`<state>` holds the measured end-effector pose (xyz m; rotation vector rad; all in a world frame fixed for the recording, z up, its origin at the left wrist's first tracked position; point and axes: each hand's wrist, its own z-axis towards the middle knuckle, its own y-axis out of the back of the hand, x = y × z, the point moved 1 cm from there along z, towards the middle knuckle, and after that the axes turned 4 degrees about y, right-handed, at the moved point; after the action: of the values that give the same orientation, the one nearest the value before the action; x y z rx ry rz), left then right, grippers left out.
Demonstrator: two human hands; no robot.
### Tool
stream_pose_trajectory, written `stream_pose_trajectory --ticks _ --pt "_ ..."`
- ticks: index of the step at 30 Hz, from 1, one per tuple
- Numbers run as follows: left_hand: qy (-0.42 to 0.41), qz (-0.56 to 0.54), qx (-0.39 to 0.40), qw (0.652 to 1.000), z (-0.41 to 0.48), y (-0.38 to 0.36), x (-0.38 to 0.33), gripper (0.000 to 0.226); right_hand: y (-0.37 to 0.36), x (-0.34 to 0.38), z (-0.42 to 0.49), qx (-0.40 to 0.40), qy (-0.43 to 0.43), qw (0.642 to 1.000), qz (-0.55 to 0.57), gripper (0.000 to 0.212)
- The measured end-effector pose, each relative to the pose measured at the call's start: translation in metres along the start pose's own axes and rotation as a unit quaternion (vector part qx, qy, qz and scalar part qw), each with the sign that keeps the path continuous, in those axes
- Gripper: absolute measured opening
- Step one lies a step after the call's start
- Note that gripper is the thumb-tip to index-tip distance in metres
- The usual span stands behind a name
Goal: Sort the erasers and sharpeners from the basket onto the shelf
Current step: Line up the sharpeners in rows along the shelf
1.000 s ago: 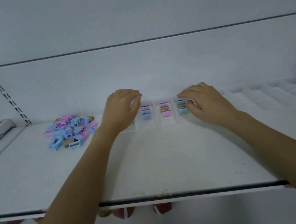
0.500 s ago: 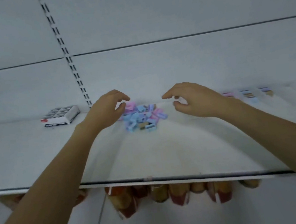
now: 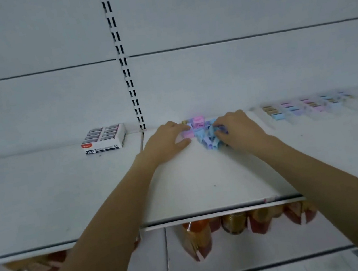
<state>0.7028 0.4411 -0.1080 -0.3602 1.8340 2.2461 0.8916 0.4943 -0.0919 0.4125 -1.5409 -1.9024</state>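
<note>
A loose pile of small blue, pink and purple sharpeners lies on the white shelf, near its back wall. My left hand rests on the pile's left side with fingers laid over the pink pieces. My right hand is on the pile's right side, its fingertips curled into the blue and purple pieces. Whether either hand pinches a piece is blurred. To the right, sorted rows of sharpeners sit in a clear divider tray.
A white box of erasers stands at the back left of the shelf. A slotted upright runs up the back wall. Red and orange packets hang on the level below the shelf edge.
The view has swung left. Both hands left the sorted rows, moved left to the loose pile, and now touch it from either side.
</note>
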Motion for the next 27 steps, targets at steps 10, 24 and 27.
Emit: stream_pose_trajectory --ticks 10,24,27 --pt "-0.022 -0.121 -0.096 0.988 0.005 -0.005 0.000 0.031 0.011 0.008 -0.014 -0.102 -0.020 0.973 0.207 0.038" --pt "0.014 -0.526 0.038 0.849 -0.017 0.006 -0.055 0.011 0.015 0.000 -0.076 -0.183 0.004 0.948 0.260 0.035" --pt "-0.009 -0.536 0.045 0.843 -0.023 0.003 -0.069 0.003 0.020 -0.012 -0.090 -0.183 -0.022 0.950 0.251 0.040"
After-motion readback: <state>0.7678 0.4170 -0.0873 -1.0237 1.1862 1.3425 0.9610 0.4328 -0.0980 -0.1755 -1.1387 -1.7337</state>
